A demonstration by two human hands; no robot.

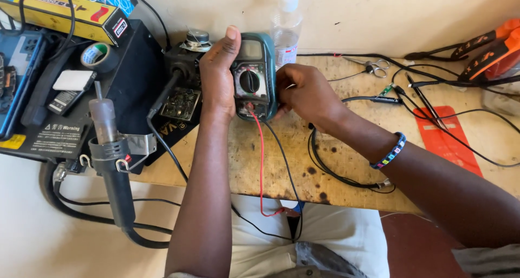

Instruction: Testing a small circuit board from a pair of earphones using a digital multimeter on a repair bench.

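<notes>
A teal handheld multimeter (253, 75) with a round black dial stands upright on the worn wooden bench (346, 169). My left hand (218, 75) grips its left side, thumb up along the edge. On the meter's right side rests my right hand (306, 91), fingers curled around the lower edge by the sockets. A red lead (261, 164) and a black lead (286, 164) run from the meter's bottom down over the bench edge to my lap. My right wrist wears a beaded bracelet (391, 151).
A black hot-air station (116, 94) with its handpiece (111, 159) in a holder sits at left, a tape roll (95, 55) on top. A clear bottle (285, 26) stands behind the meter. Scissors (374, 68), black cables, a red sheet (447, 140) and orange-handled pliers (487, 47) lie at right.
</notes>
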